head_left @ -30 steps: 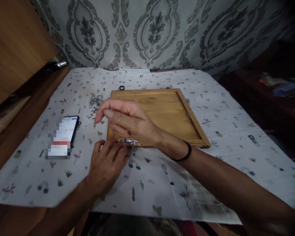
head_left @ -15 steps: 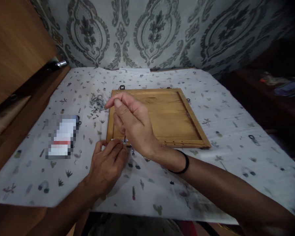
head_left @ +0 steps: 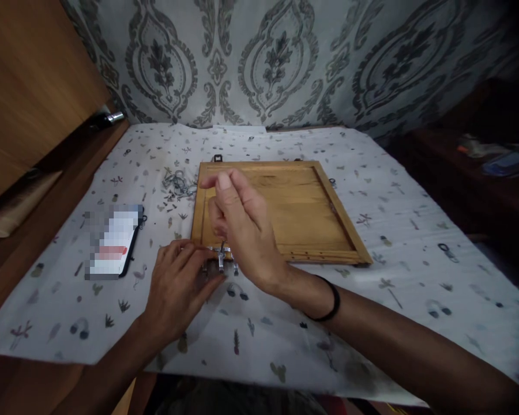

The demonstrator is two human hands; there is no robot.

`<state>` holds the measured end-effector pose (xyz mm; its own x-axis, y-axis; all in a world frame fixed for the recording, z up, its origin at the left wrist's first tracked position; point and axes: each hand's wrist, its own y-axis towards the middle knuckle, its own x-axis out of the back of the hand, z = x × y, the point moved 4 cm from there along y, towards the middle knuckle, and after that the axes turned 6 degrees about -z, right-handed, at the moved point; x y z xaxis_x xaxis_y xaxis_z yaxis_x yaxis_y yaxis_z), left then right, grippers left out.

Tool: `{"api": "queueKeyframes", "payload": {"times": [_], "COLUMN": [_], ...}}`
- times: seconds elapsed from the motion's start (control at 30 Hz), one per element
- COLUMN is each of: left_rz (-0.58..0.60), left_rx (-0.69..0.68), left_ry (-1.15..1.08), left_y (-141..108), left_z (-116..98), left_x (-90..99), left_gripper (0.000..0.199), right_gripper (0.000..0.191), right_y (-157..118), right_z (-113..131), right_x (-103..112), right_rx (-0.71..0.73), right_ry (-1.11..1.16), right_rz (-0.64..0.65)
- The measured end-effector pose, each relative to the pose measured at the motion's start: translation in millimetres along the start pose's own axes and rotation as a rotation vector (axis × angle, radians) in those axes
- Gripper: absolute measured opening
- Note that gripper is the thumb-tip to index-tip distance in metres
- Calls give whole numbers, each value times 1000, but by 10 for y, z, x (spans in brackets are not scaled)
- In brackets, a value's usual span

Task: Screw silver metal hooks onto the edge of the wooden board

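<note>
A wooden framed board (head_left: 281,202) lies on the table. At its near left edge is a small silver hook rack (head_left: 221,260) with hooks hanging past the wood. The fingers of my left hand (head_left: 179,282) bend over the rack's left end and hold it against the frame, with the thumb stretched out below. Over the rack, my right hand (head_left: 246,230) is closed round a screwdriver (head_left: 222,245). Only its thin shaft shows, pointing down at the rack; the handle is hidden in my palm.
Beyond my left hand, a pile of small metal parts and screws (head_left: 177,187) lies left of the board. A phone (head_left: 115,245) with a blurred screen rests farther left on the patterned tablecloth (head_left: 393,300). A wooden cabinet (head_left: 38,86) borders the left side.
My left thumb has moved away from its fingers, uncovering more of the hooks. My right hand has turned a little and stays above the rack. The whole view has shifted slightly.
</note>
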<state>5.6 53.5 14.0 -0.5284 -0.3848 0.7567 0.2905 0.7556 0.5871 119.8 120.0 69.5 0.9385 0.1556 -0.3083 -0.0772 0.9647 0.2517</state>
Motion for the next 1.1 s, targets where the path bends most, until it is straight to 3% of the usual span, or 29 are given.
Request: {"api": "queueKeyframes", "payload": {"times": [0.1, 0.27, 0.53, 0.63, 0.7, 0.8, 0.93, 1.1], "left_rz": [-26, -100, -59, -59, -65, -54, -62, -64], "left_rx": [-61, -183, -206, -216, -229, -237, -243, -248], "left_ry": [33, 102, 163, 184, 186, 171, 155, 138], "left_y": [-28, -63, -104, -116, -119, -119, -118, -107], "left_z": [-71, -168, -155, -151, -152, -148, -145, -155], "left_x": [-21, -24, -46, -54, -57, -65, -63, -60], "left_gripper": [10, 7, 13, 18, 20, 18, 16, 15], "right_gripper": [14, 17, 29, 33, 34, 35, 32, 28], "right_y": [2, 52, 131, 107, 98, 90, 9, -100], "right_z": [-7, -55, -51, -123, -176, -190, -123, -59], "right_x": [39, 191, 210, 146, 117, 105, 108, 129], "right_rx": [-109, -141, -121, -195, -192, -70, 70, 138], "right_ry": [37, 115, 125, 209, 236, 199, 6, -185], "right_rz": [144, 386, 505, 561, 539, 440, 352, 277]}}
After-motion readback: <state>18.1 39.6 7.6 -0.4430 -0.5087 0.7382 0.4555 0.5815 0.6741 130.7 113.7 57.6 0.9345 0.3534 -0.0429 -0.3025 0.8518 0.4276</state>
